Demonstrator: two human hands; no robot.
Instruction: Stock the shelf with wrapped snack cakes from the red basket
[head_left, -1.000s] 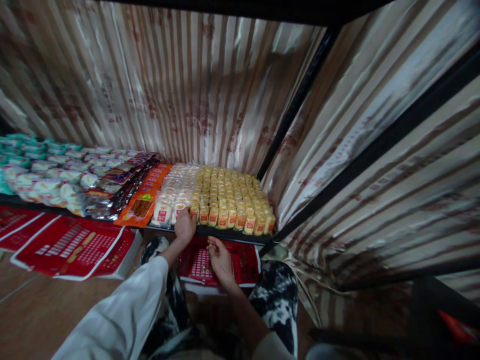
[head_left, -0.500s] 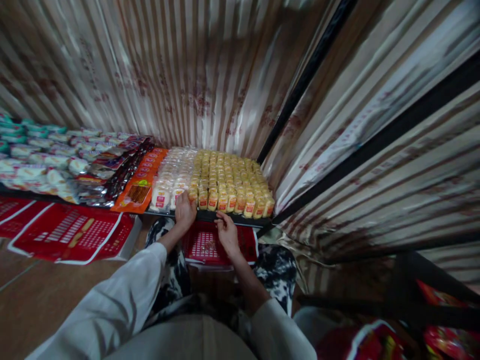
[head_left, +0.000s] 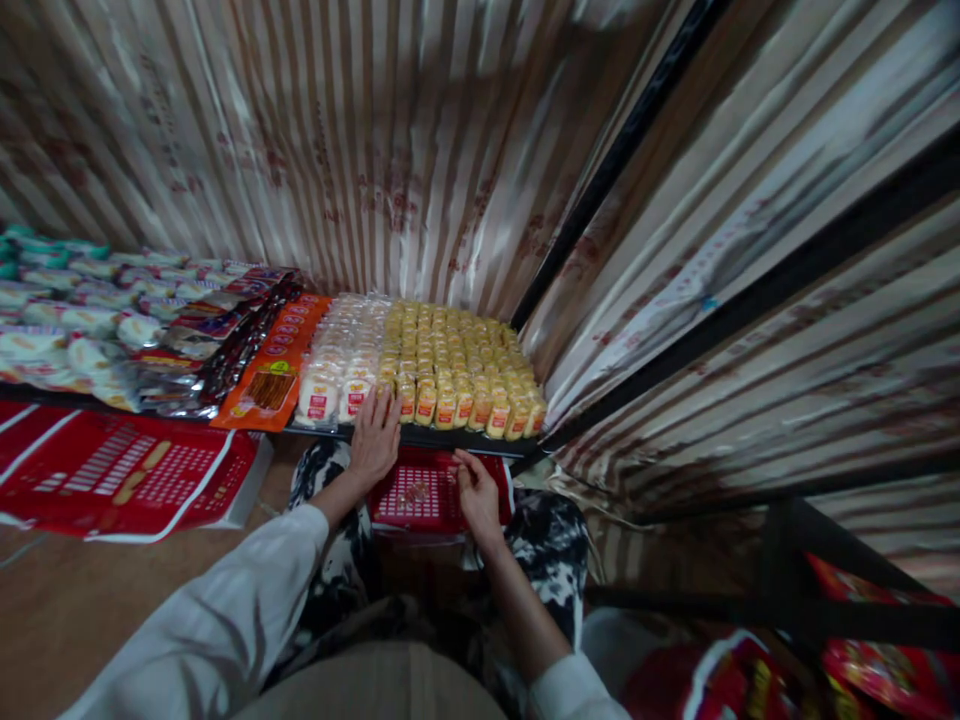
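Rows of yellow-wrapped snack packs (head_left: 465, 370) stand packed together at the right end of a low black shelf (head_left: 457, 440). My left hand (head_left: 376, 435) rests its outstretched fingers on the front packs, where the yellow rows meet the clear-wrapped white snack packs (head_left: 341, 365). Over the right side of a red basket (head_left: 416, 490), below the shelf edge, hangs my right hand (head_left: 478, 495). Its fingers are curled with thumb and forefinger close together; whether anything small is between them I cannot make out. Some small clear wrappers or bits lie in the basket.
An orange snack bag (head_left: 271, 385), dark foil packets (head_left: 217, 350) and white-wrapped packs (head_left: 90, 320) fill the shelf leftward. Red printed bags (head_left: 142, 470) sit below. A black frame bar (head_left: 750, 275) crosses the striped curtain (head_left: 420, 150) at right. Red packages (head_left: 892, 640) lie lower right.
My right hand has moved down and right, away from the shelf edge to over the basket. My left hand has flattened and shifted slightly right on the packs.
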